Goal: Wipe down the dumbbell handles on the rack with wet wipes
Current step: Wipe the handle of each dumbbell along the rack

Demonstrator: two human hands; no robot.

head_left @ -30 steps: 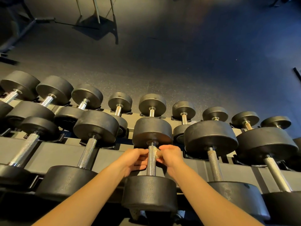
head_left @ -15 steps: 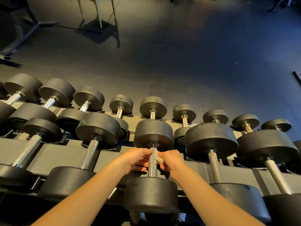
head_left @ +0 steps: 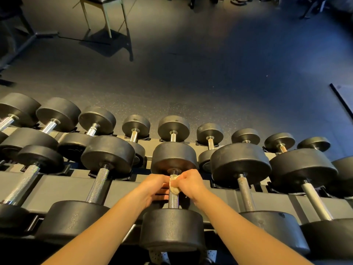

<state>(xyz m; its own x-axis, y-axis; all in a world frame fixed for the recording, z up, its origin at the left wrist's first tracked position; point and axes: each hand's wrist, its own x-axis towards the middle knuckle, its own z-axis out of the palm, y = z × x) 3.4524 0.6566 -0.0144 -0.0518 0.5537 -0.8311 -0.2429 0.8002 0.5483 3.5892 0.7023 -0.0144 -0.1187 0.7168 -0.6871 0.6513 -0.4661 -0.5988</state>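
Our right hand [head_left: 188, 183] pinches the wet wipe [head_left: 174, 186] around the knurled dumbbell handle [head_left: 172, 199], front row of the rack [head_left: 57, 188]; left hand [head_left: 153, 188] closes on it opposite, likely steadying.

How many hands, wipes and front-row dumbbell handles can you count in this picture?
Hands: 2
Wipes: 1
Front-row dumbbell handles: 5
Total: 8
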